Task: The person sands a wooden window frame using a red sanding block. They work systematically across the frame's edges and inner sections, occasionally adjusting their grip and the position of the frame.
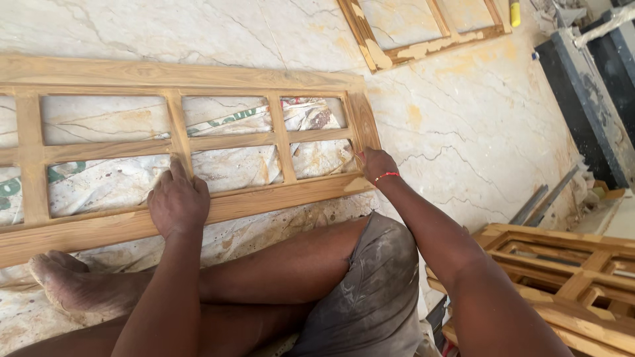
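Wood frame (pixel 198 142) flat – L hand (pixel 177 205), R hand (pixel 378 165) on it.

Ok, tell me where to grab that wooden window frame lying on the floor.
Grip the wooden window frame by its near long rail, from the sitter's side. It lies flat; the open panes let fingers hook over the rail, where the left hand rests.

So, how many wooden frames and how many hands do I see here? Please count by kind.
Wooden frames: 3: the long frame under the hands, a second frame at the top, a frame stack at lower right.
Hands: 2: left hand, right hand.
Total: 5
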